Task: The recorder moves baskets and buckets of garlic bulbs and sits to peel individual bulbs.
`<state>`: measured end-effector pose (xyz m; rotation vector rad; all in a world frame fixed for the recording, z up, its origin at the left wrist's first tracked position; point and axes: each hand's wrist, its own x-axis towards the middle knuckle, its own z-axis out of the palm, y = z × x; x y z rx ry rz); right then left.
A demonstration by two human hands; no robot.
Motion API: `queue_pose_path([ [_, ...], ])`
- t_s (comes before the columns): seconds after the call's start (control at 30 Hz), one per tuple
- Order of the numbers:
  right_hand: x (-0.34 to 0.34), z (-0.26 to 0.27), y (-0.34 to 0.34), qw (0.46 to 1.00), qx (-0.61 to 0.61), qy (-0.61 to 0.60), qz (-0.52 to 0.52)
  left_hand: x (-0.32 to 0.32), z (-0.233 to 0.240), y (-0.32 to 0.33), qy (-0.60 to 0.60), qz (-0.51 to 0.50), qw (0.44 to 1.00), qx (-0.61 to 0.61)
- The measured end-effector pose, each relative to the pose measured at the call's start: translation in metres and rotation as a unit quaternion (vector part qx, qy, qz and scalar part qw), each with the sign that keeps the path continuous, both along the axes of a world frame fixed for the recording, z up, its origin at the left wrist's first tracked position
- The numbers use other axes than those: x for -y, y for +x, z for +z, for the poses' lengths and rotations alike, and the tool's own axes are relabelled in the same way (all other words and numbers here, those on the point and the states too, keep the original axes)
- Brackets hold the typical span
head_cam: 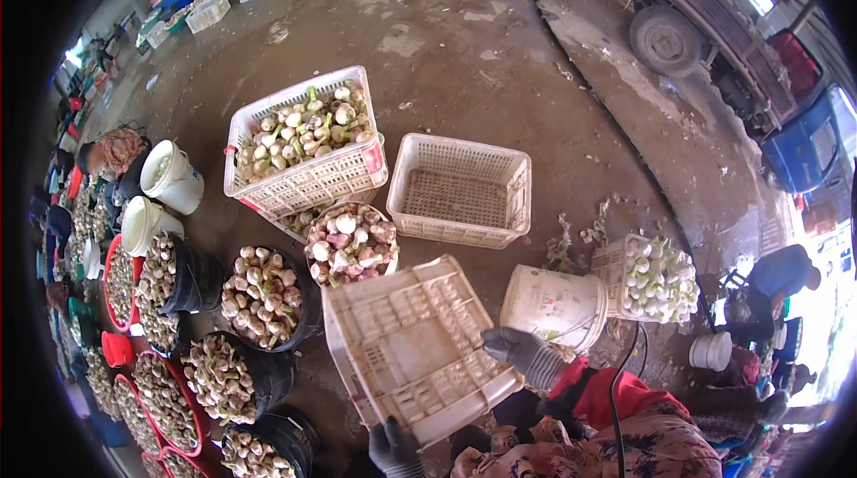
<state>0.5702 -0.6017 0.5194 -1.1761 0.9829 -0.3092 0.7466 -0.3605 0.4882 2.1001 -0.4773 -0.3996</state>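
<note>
A white plastic crate point(422, 344) is tilted with its dirty underside towards me. My right hand point(525, 354), in a grey glove, grips its right edge. At the near bottom edge, my left hand point(395, 448) in a dark grey glove holds the same crate. Beyond it an open crate point(462, 200) stands on the floor with nothing seen in it. To the left of that, a crate of garlic bulbs point(304, 130) rests on another container. A bucket of purplish garlic bulbs point(351, 244) sits just behind the held crate, which hides part of it.
Black buckets point(264, 297) heaped with garlic stand left, beside red tubs point(167, 404). A white bucket point(556, 304) lies tipped near my right hand, by a crate of white garlic point(653, 280). A black hose point(602, 110) crosses the wet floor. A truck point(710, 29) and people point(780, 277) are right.
</note>
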Motion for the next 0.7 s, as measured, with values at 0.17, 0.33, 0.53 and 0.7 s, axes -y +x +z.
queue_pose_path([
  [0.17, 0.081, 0.033, -0.045, 0.891, -0.09, -0.442, -0.038, 0.115, 0.088, -0.028, -0.048, -0.057, 0.991, -0.109],
  [0.33, 0.119, 0.068, -0.14, 0.966, -0.168, -0.105, -0.164, 0.198, 0.127, -0.03, -0.114, 0.002, 0.948, -0.296],
  [0.53, 0.207, 0.141, -0.116, 0.96, 0.008, -0.124, -0.25, 0.311, 0.133, -0.042, -0.178, -0.051, 0.946, -0.267],
  [0.7, 0.297, 0.105, -0.105, 0.939, 0.066, -0.243, -0.235, 0.358, 0.066, -0.029, -0.217, -0.122, 0.881, -0.403],
])
